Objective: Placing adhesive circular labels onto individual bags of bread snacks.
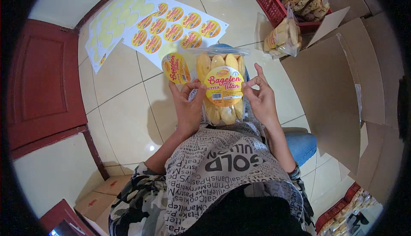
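The clear bag of biscuits [222, 88] stands on the person's lap, round yellow label on its front. Left hand [188, 105] grips its side; right hand [261, 97] pinches the label's edge. Labelling appears under way; next, press it flat. Sticker sheets [171, 24] lie on the floor beyond.

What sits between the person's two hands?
A clear bag of biscuits with a yellow round sticker, pinched between left hand and right hand, in the head view.

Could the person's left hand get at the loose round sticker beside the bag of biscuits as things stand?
Probably yes: the left hand already has its fingertips by the round sticker, which sticks up just left of the bag of biscuits, with nothing between them.
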A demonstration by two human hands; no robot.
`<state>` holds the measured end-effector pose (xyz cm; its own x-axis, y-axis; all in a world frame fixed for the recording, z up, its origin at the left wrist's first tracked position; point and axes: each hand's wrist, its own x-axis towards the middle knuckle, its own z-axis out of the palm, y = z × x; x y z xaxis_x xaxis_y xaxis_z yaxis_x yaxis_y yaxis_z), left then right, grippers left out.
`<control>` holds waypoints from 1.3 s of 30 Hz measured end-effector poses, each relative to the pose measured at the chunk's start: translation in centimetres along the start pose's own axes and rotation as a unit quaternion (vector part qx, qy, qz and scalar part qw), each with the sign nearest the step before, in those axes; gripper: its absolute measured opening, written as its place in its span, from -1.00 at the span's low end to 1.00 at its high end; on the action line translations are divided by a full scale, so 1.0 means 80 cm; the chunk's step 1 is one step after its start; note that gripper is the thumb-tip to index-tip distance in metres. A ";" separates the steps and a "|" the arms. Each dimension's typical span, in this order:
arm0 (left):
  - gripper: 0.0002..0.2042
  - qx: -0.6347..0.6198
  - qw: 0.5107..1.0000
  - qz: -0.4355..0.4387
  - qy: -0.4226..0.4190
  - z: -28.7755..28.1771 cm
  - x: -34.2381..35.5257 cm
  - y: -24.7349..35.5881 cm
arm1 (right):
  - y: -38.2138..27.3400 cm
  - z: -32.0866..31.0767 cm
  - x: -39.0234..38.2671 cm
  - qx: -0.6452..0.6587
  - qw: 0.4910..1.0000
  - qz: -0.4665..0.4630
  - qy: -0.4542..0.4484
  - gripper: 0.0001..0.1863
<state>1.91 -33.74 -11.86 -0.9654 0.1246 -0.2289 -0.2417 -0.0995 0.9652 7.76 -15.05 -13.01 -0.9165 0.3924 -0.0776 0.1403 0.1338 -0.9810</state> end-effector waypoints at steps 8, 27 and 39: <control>-0.35 0.001 1.000 -0.004 -0.005 -0.002 -0.001 -0.002 | 0.000 0.001 -0.002 -0.006 1.000 0.003 0.004 -0.90; -0.30 0.015 1.000 0.015 0.006 -0.001 0.001 -0.007 | 0.000 0.004 -0.003 0.000 1.000 0.001 0.015 -0.93; -0.41 0.018 1.000 0.008 -0.002 -0.001 0.001 -0.009 | 0.004 0.008 -0.005 -0.023 0.999 0.000 0.028 -0.92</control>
<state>1.97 -33.77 -12.55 -0.9687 0.1267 -0.2134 -0.2230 -0.0666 0.9726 7.91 -15.69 -13.41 -0.8946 0.4418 -0.0665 0.1587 0.1752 -0.9717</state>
